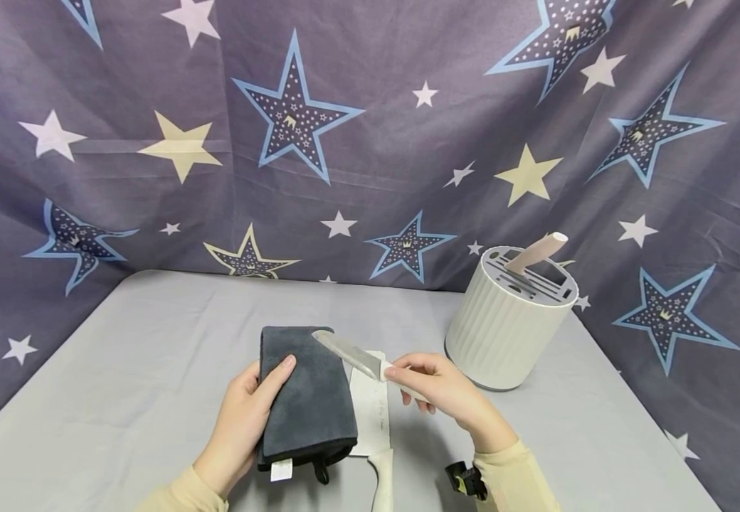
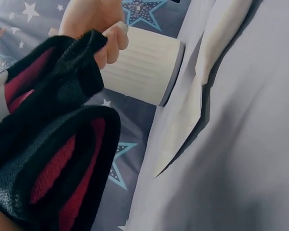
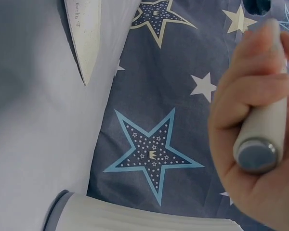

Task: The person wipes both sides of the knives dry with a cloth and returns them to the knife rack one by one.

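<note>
My left hand (image 1: 242, 412) grips a folded dark grey cloth (image 1: 309, 405), thumb across its front. The left wrist view shows red inner layers in the folded cloth (image 2: 53, 166), and a white tag hangs from its lower edge in the head view. My right hand (image 1: 443, 387) holds a knife (image 1: 349, 354) by its pale handle, whose butt end faces the right wrist camera. The blade points up and left, its tip overlapping the upper right of the cloth; whether they touch I cannot tell. A white cleaver (image 1: 370, 412) lies on the table behind, partly covered by the cloth.
A ribbed white knife block (image 1: 511, 334) stands at the right of the grey table (image 1: 171, 341), with one pinkish handle (image 1: 536, 252) sticking out of its slotted top. A star-patterned curtain (image 1: 370, 178) hangs behind the table. A black strap piece (image 1: 466, 480) shows by the right wrist.
</note>
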The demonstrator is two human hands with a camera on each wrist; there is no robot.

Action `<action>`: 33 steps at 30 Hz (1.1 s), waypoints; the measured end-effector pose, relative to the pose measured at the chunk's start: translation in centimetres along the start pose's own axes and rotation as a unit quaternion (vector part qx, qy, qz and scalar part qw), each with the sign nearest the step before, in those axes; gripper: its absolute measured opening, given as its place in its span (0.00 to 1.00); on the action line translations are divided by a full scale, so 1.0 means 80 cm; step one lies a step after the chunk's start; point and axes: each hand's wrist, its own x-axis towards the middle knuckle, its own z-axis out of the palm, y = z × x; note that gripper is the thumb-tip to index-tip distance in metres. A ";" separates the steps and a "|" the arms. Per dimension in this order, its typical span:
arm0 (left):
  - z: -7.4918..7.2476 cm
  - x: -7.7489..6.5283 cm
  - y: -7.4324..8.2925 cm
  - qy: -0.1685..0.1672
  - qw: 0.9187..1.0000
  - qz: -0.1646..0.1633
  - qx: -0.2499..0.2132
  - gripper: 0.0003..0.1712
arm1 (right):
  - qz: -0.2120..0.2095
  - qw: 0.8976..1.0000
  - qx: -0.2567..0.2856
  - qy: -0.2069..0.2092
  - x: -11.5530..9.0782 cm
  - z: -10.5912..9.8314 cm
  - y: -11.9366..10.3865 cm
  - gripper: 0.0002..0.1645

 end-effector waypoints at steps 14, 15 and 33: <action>0.014 -0.003 0.000 0.045 0.992 0.066 0.095 0.24 | 0.035 0.977 0.158 0.138 0.002 0.029 0.001 0.22; 0.016 -0.003 0.000 0.046 0.991 0.071 0.101 0.24 | 0.034 0.976 0.166 0.137 0.002 0.032 0.001 0.22; 0.029 -0.011 0.009 0.076 0.973 0.129 0.174 0.21 | -0.001 0.944 0.274 0.185 0.004 0.071 -0.017 0.21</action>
